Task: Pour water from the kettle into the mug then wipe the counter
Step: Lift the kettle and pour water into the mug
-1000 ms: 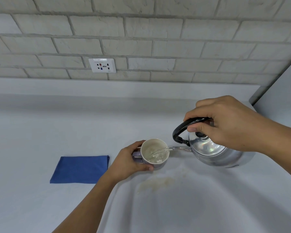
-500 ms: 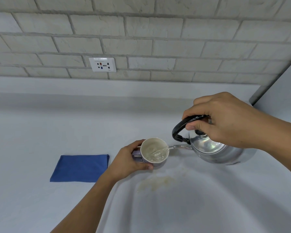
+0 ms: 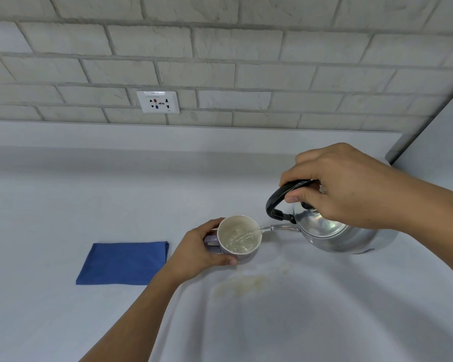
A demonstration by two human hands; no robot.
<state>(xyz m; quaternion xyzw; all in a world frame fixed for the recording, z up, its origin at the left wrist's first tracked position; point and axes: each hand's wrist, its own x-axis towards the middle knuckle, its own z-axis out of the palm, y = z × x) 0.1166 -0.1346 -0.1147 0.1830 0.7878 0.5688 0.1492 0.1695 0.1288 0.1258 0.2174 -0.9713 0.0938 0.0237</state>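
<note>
A shiny metal kettle with a black handle hangs tilted to the left over the white counter. My right hand grips its handle. A thin stream of water runs from the spout into a pale purple mug that stands on the counter. My left hand wraps around the mug's left side at its handle. Water is visible inside the mug. A folded blue cloth lies flat to the left of the mug.
A yellowish stain marks the counter just in front of the mug. A wall socket sits on the brick wall behind. A grey panel closes the counter's right end.
The kettle has risen slightly and tilted a little more while the water keeps flowing. The water level in the mug is higher. My left hand has stayed on the mug.
</note>
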